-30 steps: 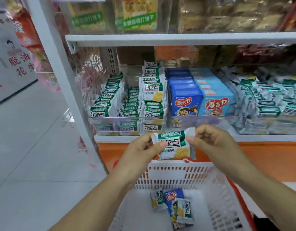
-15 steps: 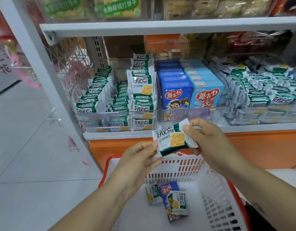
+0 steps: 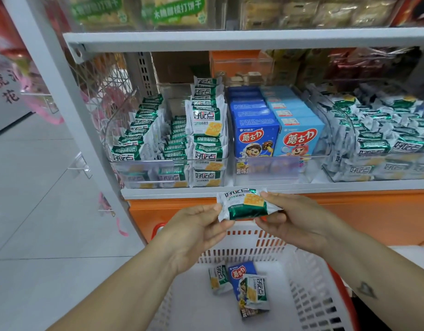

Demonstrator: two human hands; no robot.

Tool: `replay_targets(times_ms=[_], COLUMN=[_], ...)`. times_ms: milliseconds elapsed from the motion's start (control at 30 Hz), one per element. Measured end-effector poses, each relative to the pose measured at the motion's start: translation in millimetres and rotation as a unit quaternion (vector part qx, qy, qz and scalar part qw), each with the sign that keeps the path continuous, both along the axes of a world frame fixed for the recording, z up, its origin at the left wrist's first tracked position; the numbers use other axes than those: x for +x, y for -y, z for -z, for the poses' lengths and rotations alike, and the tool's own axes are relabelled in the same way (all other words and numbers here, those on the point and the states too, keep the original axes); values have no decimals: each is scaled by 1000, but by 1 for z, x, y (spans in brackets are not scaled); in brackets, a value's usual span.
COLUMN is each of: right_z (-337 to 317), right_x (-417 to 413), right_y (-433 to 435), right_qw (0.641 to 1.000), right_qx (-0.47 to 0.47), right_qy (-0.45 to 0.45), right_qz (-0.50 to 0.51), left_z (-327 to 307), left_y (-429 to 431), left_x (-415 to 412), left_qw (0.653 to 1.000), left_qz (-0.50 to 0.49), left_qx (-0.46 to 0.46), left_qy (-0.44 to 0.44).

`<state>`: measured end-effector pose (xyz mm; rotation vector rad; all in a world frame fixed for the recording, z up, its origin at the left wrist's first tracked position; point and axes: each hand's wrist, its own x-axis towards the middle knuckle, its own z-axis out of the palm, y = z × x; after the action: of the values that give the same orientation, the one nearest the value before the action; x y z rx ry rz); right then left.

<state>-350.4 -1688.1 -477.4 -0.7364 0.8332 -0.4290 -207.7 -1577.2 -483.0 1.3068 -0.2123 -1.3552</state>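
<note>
A green and white cracker packet [image 3: 244,203] is held level above the far rim of a white shopping basket [image 3: 309,278]. My left hand [image 3: 194,232] pinches its left end with thumb and fingers. My right hand [image 3: 292,219] grips its right end, thumb under and fingers over. In the basket lie two more green cracker packets [image 3: 219,279] [image 3: 254,292] and a blue snack box [image 3: 239,273].
Just behind my hands, a white store shelf [image 3: 230,189] carries clear bins: green cracker packets [image 3: 201,130] on the left, blue snack boxes [image 3: 256,137] in the middle, more green packets [image 3: 383,139] on the right. A white upright post [image 3: 70,111] stands left, with grey tiled floor [image 3: 34,211] beyond.
The packet has tipped from upright to lying flat between both hands. My left hand, which had let go half a second ago, pinches its left end again. The view has tilted down slightly.
</note>
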Motion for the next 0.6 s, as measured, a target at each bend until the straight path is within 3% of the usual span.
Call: replay_targets(times_ms=[100,167,233,300,333,400,500,600], right_z=[1,1,-2,-6,-8,-11,-12,-10], right_x=[1,1,-2,-5,-6,-9,-9,-10], right_y=[-1,-1,-1,0,1,1,1,0], right_qw=[999,1000,976,885,855,857,878,873], right_qx=[34,-11,-190,-409,-464,-479,-458,-463], right_qy=[7,-7,-98,-212,-218,-173,-112,-130], right_qz=[7,-8,-50,-76,-77,-76,-81,-83], left_z=[-1,0,4,3,3,-1,-4,-3], left_y=[-1,-1,-2,-3,-3,-4,-3,-2], left_x=[2,3,8,12,14,15,13,12], left_qw=[1000,1000,990,968,958,955,974,972], left_qz=[-1,13,46,69,70,58,25,1], left_qx=[5,7,6,-5,-15,-44,-87,-102], left_qy=[-2,28,131,242,276,286,208,212])
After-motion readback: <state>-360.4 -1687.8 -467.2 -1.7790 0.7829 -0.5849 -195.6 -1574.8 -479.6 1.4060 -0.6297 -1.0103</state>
